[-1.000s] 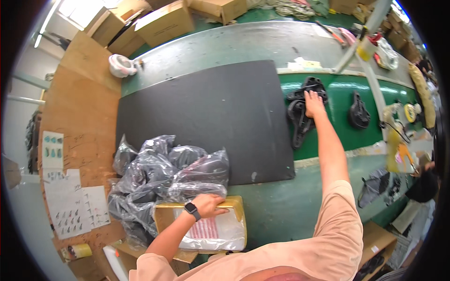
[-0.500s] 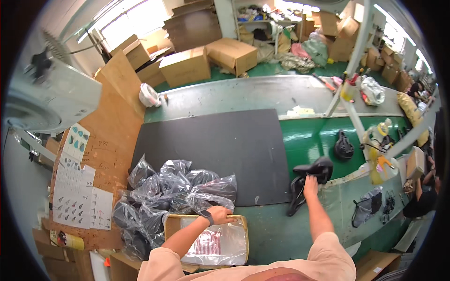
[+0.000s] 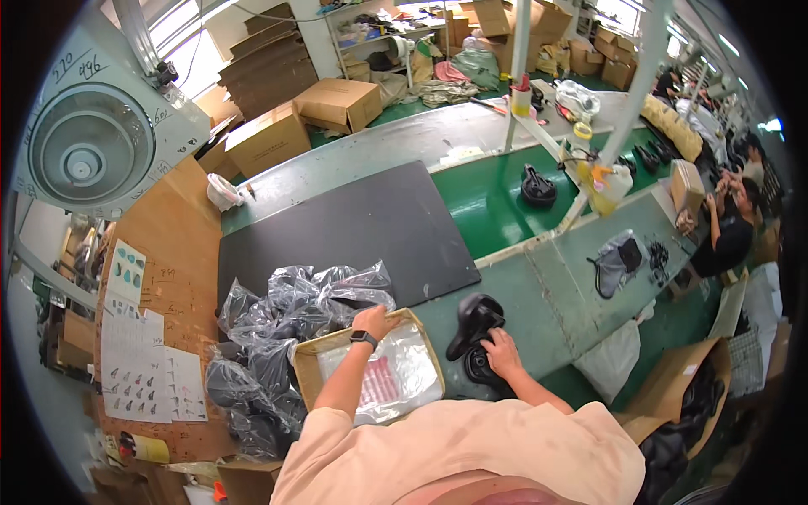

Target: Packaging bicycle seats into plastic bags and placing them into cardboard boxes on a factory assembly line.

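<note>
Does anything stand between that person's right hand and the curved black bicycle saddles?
Nothing visible does: the right hand is right at the curved black bicycle saddles, its fingers appearing to touch them.

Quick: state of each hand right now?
Left hand: partly curled at the rim of an open brown cardboard box; grip unclear.
Right hand: holding black padded bicycle saddles.

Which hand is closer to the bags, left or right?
Left. The left hand is at the far edge of the box, right beside the bags. The right hand is on the black seats, across the box from them.
</note>
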Demonstrator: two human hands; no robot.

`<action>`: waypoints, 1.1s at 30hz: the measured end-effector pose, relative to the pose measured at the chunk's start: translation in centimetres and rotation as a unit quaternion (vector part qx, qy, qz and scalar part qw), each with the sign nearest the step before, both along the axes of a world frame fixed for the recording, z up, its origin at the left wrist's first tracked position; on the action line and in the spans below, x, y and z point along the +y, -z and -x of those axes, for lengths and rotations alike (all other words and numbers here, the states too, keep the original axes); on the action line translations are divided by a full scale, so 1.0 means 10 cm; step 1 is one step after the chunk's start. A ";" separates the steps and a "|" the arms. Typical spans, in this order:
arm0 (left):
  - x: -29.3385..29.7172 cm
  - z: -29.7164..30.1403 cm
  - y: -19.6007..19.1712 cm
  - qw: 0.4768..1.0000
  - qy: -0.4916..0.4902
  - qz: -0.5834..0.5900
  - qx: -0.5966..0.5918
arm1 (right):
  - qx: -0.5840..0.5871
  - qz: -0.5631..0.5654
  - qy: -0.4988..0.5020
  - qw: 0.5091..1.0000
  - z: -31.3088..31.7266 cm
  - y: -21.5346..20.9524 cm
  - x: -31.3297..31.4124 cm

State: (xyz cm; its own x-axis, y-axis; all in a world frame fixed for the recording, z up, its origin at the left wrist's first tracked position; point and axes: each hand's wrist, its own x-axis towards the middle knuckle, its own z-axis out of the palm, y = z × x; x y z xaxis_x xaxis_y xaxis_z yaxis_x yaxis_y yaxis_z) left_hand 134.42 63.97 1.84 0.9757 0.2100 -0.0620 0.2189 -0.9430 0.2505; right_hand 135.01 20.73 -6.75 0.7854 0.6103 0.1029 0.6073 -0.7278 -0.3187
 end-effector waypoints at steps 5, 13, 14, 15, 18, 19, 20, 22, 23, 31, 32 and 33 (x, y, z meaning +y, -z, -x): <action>-0.51 0.59 0.14 0.969 -0.020 -0.068 -0.238 | 0.058 -0.090 0.285 0.953 0.92 0.44 -0.10; -1.22 1.88 0.72 0.955 -0.092 0.278 -0.048 | 0.192 -0.066 0.422 0.884 1.41 0.71 -0.53; -1.23 1.96 0.79 0.958 -0.100 0.267 -0.004 | 0.190 -0.065 0.421 0.885 1.40 0.65 -0.58; -1.23 2.02 0.86 0.960 -0.107 0.255 0.040 | 0.248 -0.021 0.372 0.894 1.36 0.52 -0.61; -1.26 1.91 1.11 0.962 -0.099 0.251 -0.028 | 0.257 0.026 0.309 0.915 1.37 0.23 -0.57; -1.27 1.84 1.19 0.962 -0.105 0.249 -0.044 | 0.277 0.048 0.302 0.911 1.33 0.09 -0.54; -1.27 1.78 1.26 0.961 -0.102 0.251 -0.048 | 0.296 0.071 0.296 0.905 1.30 -0.08 -0.51; -1.29 1.69 1.39 0.969 -0.118 0.214 -0.029 | 0.293 0.101 0.288 0.906 1.31 -0.43 -0.50; -1.26 1.68 1.47 0.968 -0.112 0.223 -0.003 | 0.299 0.133 0.260 0.909 1.34 -0.59 -0.50; -1.38 1.73 1.76 0.932 -0.214 0.264 0.124 | 0.317 0.160 0.239 0.904 2.02 -0.71 -0.54; -1.40 1.76 1.75 0.934 -0.226 0.257 0.104 | 0.316 0.160 0.245 0.903 2.07 -0.70 -0.57; -1.43 1.76 1.75 0.934 -0.239 0.251 0.084 | 0.309 0.140 0.260 0.904 2.12 -0.69 -0.61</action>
State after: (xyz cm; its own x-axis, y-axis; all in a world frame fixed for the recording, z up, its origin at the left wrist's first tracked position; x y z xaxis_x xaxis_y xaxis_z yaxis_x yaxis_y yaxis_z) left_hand 116.80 49.68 -15.66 0.7459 0.5224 -0.4133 0.6606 -0.5009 0.5592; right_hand 113.79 14.66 0.11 0.8279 0.0750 -0.5558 -0.0722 -0.9685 -0.2383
